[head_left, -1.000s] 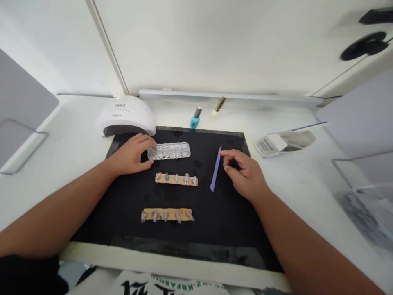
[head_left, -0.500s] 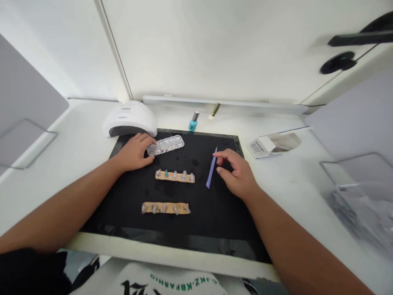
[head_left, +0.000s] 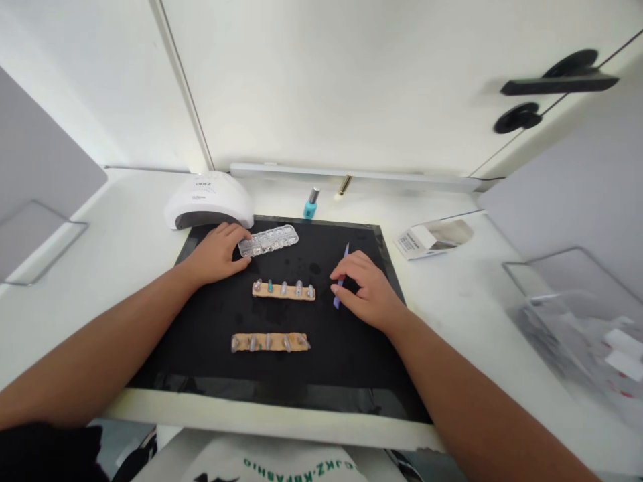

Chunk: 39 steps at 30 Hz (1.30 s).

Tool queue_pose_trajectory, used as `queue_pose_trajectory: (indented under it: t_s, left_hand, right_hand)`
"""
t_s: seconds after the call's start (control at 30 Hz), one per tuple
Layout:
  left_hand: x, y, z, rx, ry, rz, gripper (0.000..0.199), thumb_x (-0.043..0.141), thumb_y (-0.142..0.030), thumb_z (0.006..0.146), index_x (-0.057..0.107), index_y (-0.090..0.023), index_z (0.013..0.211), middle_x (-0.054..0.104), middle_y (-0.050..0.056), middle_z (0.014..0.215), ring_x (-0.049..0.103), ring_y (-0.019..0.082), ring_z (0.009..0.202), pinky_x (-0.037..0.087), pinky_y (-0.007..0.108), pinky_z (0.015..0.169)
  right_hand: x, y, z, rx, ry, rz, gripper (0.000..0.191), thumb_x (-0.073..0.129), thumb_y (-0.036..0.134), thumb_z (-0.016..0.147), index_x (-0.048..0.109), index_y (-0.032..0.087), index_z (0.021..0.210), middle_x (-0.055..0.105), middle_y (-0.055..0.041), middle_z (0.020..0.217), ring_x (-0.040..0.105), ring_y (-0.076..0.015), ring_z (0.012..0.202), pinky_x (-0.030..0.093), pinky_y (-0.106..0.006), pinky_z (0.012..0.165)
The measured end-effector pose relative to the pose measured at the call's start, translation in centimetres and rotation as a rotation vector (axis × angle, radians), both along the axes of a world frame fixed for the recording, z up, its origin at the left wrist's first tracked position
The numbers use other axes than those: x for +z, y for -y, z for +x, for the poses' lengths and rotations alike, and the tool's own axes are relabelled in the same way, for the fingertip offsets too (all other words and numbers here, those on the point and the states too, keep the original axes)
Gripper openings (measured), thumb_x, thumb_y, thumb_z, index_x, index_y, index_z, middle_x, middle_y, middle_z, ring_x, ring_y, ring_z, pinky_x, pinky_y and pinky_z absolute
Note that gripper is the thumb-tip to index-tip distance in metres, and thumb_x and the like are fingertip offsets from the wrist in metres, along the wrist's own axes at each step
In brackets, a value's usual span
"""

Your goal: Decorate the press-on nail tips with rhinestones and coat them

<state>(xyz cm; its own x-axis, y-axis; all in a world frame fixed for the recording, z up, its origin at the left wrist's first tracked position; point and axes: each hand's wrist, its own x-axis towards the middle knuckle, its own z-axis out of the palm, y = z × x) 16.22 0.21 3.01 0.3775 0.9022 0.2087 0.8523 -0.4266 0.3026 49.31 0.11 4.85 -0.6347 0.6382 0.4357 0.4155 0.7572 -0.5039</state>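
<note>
My left hand (head_left: 217, 254) rests at the left end of a clear compartment case (head_left: 274, 239), fingers and thumb apart around its edge. My right hand (head_left: 366, 286) hovers over a purple stick tool (head_left: 337, 301), covering its middle; thumb and fingertips are apart, with no grip on it visible. Between the hands lies a tan strip (head_left: 284, 291) bearing several nail tips, one of them teal. Nearer to me is a second tan strip (head_left: 271, 342) with several greyish nail tips. All of these are on a black mat (head_left: 201, 348).
A white nail lamp (head_left: 211, 197) stands at the back left. Behind the mat are a turquoise polish bottle (head_left: 310, 206) and a gold-coloured tube (head_left: 344, 185). An open white box (head_left: 432, 237) lies at the right, with a clear container (head_left: 577, 335) farther right.
My right hand has moved left and now covers the middle of the purple tool. My left hand stays at the case. The camera view has shifted slightly.
</note>
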Motion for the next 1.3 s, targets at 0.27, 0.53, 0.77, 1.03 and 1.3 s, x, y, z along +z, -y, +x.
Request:
queue_pose_trajectory:
  t_s: [0.27,0.53,0.77,1.03,1.3]
  left_hand:
    - [0.0,-0.3,0.3,-0.008,0.036,0.022,0.041,0.056,-0.027,0.081,0.053,-0.016,0.12,0.057,0.013,0.129,0.051,0.031,0.117,0.04,0.05,0.104]
    - [-0.4,-0.2,0.5,-0.033,0.053,0.061,0.048,0.059,-0.022,0.077,0.052,-0.017,0.124,0.052,0.013,0.138,0.047,0.031,0.128,0.041,0.051,0.108]
    - [-0.4,-0.2,0.8,-0.006,0.053,0.047,0.037,0.062,-0.029,0.082,0.058,-0.018,0.118,0.053,0.014,0.134,0.05,0.033,0.121,0.042,0.055,0.105]
    - [-0.3,-0.3,1.7,-0.104,0.015,0.064,0.041,0.059,-0.026,0.086,0.058,-0.025,0.128,0.052,0.01,0.139,0.047,0.032,0.122,0.041,0.054,0.102]
    - [-0.9,-0.7,1.6,-0.118,0.002,0.045,0.039,0.056,-0.026,0.089,0.058,-0.024,0.128,0.056,0.009,0.132,0.047,0.03,0.119,0.041,0.051,0.102]
  right_hand:
    - [0.4,-0.5,0.7,-0.064,-0.054,-0.003,0.011,0.056,0.013,0.083,0.055,0.023,0.088,0.056,-0.0034,0.076,0.053,-0.0221,0.078,0.045,-0.037,0.069]
    - [-0.5,-0.6,1.7,-0.104,-0.104,0.066,0.013,0.053,0.012,0.084,0.048,0.024,0.089,0.052,-0.001,0.08,0.054,-0.0173,0.071,0.046,-0.032,0.065]
    - [-1.6,-0.9,1.9,-0.155,-0.111,0.07,0.016,0.054,0.012,0.081,0.047,0.024,0.089,0.053,0.0001,0.079,0.054,-0.0167,0.07,0.047,-0.031,0.065]
    - [-1.1,-0.9,1.4,-0.179,-0.08,0.015,0.014,0.056,0.013,0.077,0.048,0.023,0.083,0.054,0.0004,0.075,0.055,-0.0168,0.066,0.048,-0.032,0.064]
    - [-1.1,-0.7,1.4,-0.176,-0.055,-0.046,0.011,0.056,0.015,0.078,0.049,0.023,0.083,0.055,0.0009,0.073,0.056,-0.0162,0.064,0.047,-0.031,0.063]
